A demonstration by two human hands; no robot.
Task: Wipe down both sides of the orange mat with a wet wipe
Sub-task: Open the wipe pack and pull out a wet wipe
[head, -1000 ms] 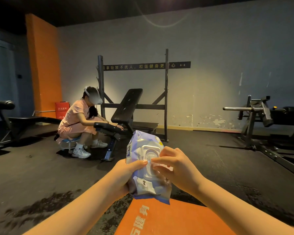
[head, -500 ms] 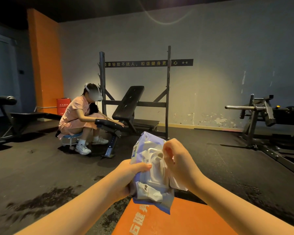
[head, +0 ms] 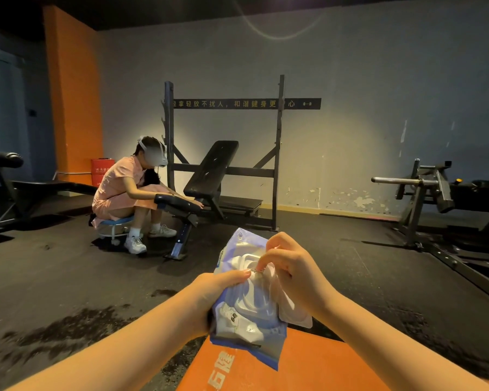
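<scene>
The orange mat lies flat on the dark floor at the bottom edge of view, directly below both hands. Above it, the left hand grips the wet wipe pack by its side — the right hand pinches at the pack's opening, fingers closed on a wipe there.
</scene>
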